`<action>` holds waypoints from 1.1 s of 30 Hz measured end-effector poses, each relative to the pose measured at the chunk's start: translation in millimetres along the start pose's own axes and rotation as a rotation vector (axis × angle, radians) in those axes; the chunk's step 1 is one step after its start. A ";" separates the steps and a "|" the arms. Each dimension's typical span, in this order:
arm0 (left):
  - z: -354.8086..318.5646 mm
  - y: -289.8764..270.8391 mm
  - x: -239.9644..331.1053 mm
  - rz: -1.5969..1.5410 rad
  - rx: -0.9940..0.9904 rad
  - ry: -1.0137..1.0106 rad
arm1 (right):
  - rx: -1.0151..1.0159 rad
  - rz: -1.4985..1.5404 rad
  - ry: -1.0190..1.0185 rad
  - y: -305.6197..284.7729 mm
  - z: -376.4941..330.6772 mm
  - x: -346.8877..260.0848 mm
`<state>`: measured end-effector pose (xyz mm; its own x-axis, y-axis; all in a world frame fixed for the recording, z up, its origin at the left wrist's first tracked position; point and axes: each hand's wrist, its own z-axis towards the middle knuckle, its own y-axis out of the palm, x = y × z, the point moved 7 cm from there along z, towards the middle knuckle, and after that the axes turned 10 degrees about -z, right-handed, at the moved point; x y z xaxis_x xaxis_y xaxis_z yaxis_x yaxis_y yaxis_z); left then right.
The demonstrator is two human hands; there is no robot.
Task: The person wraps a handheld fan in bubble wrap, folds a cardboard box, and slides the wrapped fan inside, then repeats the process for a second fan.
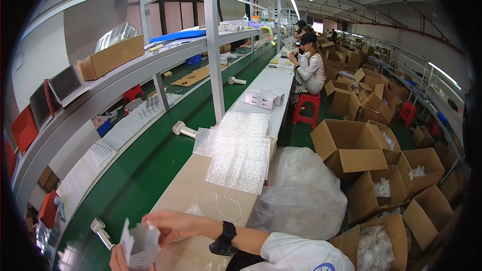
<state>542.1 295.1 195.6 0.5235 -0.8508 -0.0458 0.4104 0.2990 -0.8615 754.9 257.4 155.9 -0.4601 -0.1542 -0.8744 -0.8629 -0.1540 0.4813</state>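
At the lower left, a small open white carton (142, 246) is between my hands. My left hand (118, 259) grips its left side from below, only the fingers showing at the picture's edge. My right hand (173, 225) has its fingers closed at the carton's upper edge; a black wristband (224, 238) is on that wrist. Beyond, clear bubble-wrap sheets (238, 155) lie stacked on the brown-topped bench (175, 195). A loose white cord (217, 201) curls on the bench near my right forearm.
Left of the bench runs a green conveyor (135, 170) carrying pale, round-headed handled devices (102, 233). White printed boxes (264, 99) stand farther along. Large plastic bags (301, 195) and open cardboard boxes (349, 145) crowd the right. A co-worker (309, 65) sits by a red stool (306, 109).
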 end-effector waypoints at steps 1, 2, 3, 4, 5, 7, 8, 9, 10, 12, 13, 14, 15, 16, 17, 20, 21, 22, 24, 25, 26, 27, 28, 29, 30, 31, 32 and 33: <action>4.4 -2.1 7.2 -0.005 0.000 0.001 | 0.001 0.244 -0.064 -5.9 0.1 -2.4; 11.8 -20.1 14.3 -0.016 0.161 -0.102 | 0.002 0.243 -0.057 -0.6 2.9 10.5; 16.5 -37.2 21.0 -0.028 0.321 -0.207 | -0.006 0.164 -0.183 10.8 4.4 26.6; 16.8 -52.5 25.3 -0.031 0.483 -0.301 | -0.017 0.088 -0.321 24.8 -2.0 35.6; 17.0 -43.9 27.7 -0.027 0.484 -0.300 | -0.028 0.012 -0.457 33.7 -7.5 37.5; 11.3 -8.8 38.6 0.099 0.563 -0.187 | 0.107 -0.053 -0.514 50.3 -3.1 32.5; 5.5 5.0 42.2 0.163 0.602 -0.130 | 0.242 -0.122 -0.570 55.5 -0.4 28.8; 4.0 13.0 46.0 0.161 0.598 -0.131 | 0.382 -0.193 -0.624 54.6 -3.3 24.7; 2.5 20.5 52.0 0.076 0.578 -0.117 | 0.384 -0.191 -0.621 52.6 -5.8 20.3; -4.9 27.5 55.6 -0.078 0.537 -0.107 | 0.279 -0.140 -0.549 51.7 -9.7 -7.0; -4.7 22.4 52.0 -0.079 0.540 -0.110 | 0.233 -0.120 -0.519 51.2 -12.2 -16.8; -1.0 17.3 35.3 -0.411 0.492 -0.169 | 0.230 -0.122 -0.517 48.6 -12.9 -19.7; 4.5 13.1 20.8 -0.742 0.434 -0.225 | 0.175 -0.285 -0.579 51.9 -14.8 -25.7; 9.3 10.3 14.0 -1.072 0.367 -0.279 | 0.117 -0.448 -0.638 58.6 -17.4 -29.5; 17.3 -3.3 18.9 -1.073 0.368 -0.284 | 0.059 -0.611 -0.693 67.3 -20.3 -32.0; 46.9 -33.2 44.4 -1.347 0.395 -0.232 | 0.032 -0.668 -0.598 80.5 -27.7 -41.6; 45.1 -30.8 43.1 -1.348 0.396 -0.232 | 0.019 -0.697 -0.552 83.1 -27.6 -41.1; 40.2 -26.9 38.9 -1.356 0.436 -0.230 | 0.019 -0.698 -0.551 83.8 -26.7 -39.6; 31.9 -19.7 31.9 -1.372 0.516 -0.226 | -0.025 -0.487 -0.604 85.1 -26.3 -37.2; 30.9 -17.0 31.1 -1.375 0.515 -0.226 | -0.046 -0.381 -0.629 84.8 -26.2 -36.5; 29.4 -12.9 28.9 -1.379 0.510 -0.255 | -0.045 -0.382 -0.628 85.0 -24.1 -34.5; 27.8 -8.9 26.7 -1.382 0.504 -0.283 | 0.013 -0.353 -0.616 80.9 -20.6 -32.8; 26.5 -5.6 25.1 -1.385 0.499 -0.312 | 0.071 -0.323 -0.604 76.9 -17.2 -30.8; 27.4 -5.8 25.1 -1.386 0.498 -0.313 | 0.129 -0.293 -0.592 73.3 -14.0 -27.7; 29.2 -6.5 24.9 -1.364 0.496 -0.335 | 0.130 -0.292 -0.591 74.8 -11.7 -24.3; 31.1 -7.2 24.9 -1.343 0.495 -0.357 | 0.160 -0.281 -0.611 75.5 -10.9 -22.3; 31.7 -7.0 24.2 -1.321 0.492 -0.379 | 0.190 -0.269 -0.632 75.9 -10.6 -20.4; 30.6 -4.5 21.3 -1.321 0.490 -0.379 | 0.220 -0.257 -0.653 75.4 -11.2 -20.2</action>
<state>574.3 288.9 214.0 -0.2995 -0.4773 0.8261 0.9061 -0.4136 0.0895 701.5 238.0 210.5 -0.2091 0.4838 -0.8498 -0.9506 0.1032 0.2927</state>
